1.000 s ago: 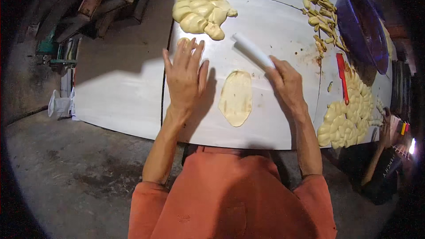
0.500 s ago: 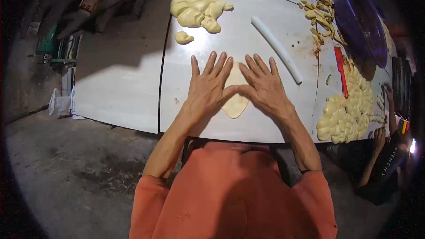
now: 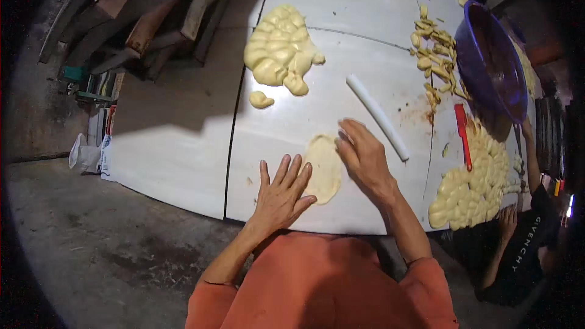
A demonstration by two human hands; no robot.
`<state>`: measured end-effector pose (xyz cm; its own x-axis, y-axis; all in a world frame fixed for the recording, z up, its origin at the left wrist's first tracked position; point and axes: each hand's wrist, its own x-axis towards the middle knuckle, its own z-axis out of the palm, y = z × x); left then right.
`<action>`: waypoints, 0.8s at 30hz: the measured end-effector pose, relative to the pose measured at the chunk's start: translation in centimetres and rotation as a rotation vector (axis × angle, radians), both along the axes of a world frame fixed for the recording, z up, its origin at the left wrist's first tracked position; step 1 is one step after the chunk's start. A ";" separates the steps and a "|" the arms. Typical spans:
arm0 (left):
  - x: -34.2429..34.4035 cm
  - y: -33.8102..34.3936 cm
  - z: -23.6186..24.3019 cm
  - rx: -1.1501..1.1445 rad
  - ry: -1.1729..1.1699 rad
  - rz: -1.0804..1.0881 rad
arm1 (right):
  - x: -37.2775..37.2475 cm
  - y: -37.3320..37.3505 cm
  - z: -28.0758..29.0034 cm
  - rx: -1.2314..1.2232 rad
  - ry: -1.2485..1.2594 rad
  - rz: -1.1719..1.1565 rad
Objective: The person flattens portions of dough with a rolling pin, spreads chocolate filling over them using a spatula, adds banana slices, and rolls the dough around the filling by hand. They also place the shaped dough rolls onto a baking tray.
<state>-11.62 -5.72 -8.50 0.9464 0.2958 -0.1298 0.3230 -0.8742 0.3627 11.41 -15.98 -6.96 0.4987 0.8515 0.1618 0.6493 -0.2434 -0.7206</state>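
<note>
On the counter (image 3: 164, 170) here, a dough sheet (image 3: 325, 173) lies between the left hand (image 3: 281, 194) and the right hand (image 3: 367, 159), a rod (image 3: 379, 119) just beyond to the right. Farther off, left, sits a dough heap (image 3: 277, 49), a small lump (image 3: 261, 100) on its near side. Far right stands a basin (image 3: 490, 61), loose pieces (image 3: 440, 56) at its left; nearer, a tool (image 3: 463, 137) by a second heap (image 3: 469, 194)

The counter (image 3: 292, 128) is brightly lit but crossed by a broad shadow (image 3: 177, 94) at its upper left, the floor (image 3: 109, 231) is left dim, white glare (image 3: 570, 206) is caught far right, and straight edges are bowed within a black rim.
</note>
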 end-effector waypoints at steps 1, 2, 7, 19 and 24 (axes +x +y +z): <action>0.5 0.5 0.6 -0.036 -0.011 0.038 | 0.9 1.9 -0.4 0.041 0.085 -0.056; 1.5 1.6 1.6 -0.076 -0.047 0.112 | 1.8 4.0 -0.8 0.047 0.081 -0.046; 5.5 7.4 2.2 -0.035 -0.231 0.275 | 4.2 11.0 -0.7 0.117 0.063 -0.172; 9.5 14.0 1.1 0.023 -0.500 0.353 | 4.1 14.6 -1.7 0.081 0.095 -0.139; 10.0 15.2 0.8 0.006 -0.550 0.371 | 6.7 12.6 -1.8 0.227 0.852 -0.273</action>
